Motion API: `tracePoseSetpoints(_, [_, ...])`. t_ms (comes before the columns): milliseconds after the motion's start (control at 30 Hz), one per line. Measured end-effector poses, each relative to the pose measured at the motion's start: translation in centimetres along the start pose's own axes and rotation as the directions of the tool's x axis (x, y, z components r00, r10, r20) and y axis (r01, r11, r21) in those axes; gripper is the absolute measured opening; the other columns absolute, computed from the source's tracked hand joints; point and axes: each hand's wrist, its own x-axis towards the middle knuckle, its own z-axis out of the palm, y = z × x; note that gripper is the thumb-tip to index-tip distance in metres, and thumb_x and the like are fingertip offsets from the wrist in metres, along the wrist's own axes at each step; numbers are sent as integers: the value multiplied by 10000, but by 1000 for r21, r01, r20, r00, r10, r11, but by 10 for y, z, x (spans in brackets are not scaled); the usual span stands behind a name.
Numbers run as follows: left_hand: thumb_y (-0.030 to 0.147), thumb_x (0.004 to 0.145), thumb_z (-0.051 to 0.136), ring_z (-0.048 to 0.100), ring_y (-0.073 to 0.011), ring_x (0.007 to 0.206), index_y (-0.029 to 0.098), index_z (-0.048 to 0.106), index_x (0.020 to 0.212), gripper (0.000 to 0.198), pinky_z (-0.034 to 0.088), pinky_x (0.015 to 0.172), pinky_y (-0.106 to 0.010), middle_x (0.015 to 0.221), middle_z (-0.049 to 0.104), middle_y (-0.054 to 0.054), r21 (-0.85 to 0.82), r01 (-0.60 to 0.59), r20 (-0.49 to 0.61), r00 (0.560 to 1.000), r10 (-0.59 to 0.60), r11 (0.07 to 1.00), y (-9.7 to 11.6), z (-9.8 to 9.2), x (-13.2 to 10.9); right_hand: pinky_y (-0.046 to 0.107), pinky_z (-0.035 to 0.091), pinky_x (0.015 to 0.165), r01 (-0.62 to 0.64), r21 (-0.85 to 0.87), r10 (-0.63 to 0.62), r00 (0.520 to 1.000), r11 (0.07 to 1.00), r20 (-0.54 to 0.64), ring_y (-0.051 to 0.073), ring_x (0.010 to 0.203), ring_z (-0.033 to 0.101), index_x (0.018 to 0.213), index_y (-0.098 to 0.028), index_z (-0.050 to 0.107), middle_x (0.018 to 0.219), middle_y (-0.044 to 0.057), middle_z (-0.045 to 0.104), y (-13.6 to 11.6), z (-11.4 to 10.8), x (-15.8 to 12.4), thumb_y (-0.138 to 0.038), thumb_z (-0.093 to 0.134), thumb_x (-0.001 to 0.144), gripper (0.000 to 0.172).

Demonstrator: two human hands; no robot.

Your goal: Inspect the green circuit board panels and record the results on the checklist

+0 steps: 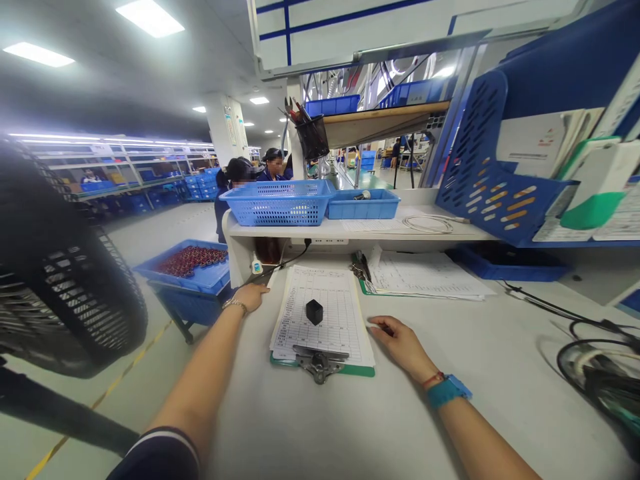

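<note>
Resting on the white desk, two hands lie half open, holding nothing. The left hand is near the top of the paper, the right hand just beside it. One black cube sits on the paper, on a green clipboard. One blue basket and one blue tray sit on the shelf.

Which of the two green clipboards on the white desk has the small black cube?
The nearer green clipboard, between the person's left hand and right hand, holds the black cube on its printed form; the farther clipboard shows no cube.
</note>
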Motion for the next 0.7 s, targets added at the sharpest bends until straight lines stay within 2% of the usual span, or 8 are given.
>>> tracePoseSetpoints(167, [299, 837, 466, 464, -220, 1090, 207, 485, 1148, 325, 388, 908, -457, 1254, 448, -87, -4, 55, -100, 993, -55, 998, 9, 9, -10, 344, 441, 752, 0, -2, 0, 1000, 1000, 3, 208, 816, 569, 915, -184, 625, 919, 62, 646, -1, -1, 0, -398, 510, 705, 321])
tracePoseSetpoints(333, [312, 833, 472, 502, -217, 1031, 181, 464, 1161, 353, 418, 863, -450, 1182, 494, -90, -2, 148, -186, 972, -146, 989, 20, 13, -11, 341, 444, 741, 0, -2, 0, 1000, 1000, 14, 202, 791, 571, 920, -181, 620, 915, 61, 648, 1, -1, 0, -402, 510, 709, 325])
tracePoseSetpoints(700, [310, 824, 487, 474, -225, 1075, 172, 507, 1108, 316, 387, 897, -468, 1207, 483, -87, -8, 168, -218, 962, -166, 986, 21, 14, -5, 348, 441, 758, -26, 25, 25, 999, 999, 32, 211, 828, 576, 939, -178, 610, 959, 69, 646, 3, 0, 1, -407, 509, 718, 335])
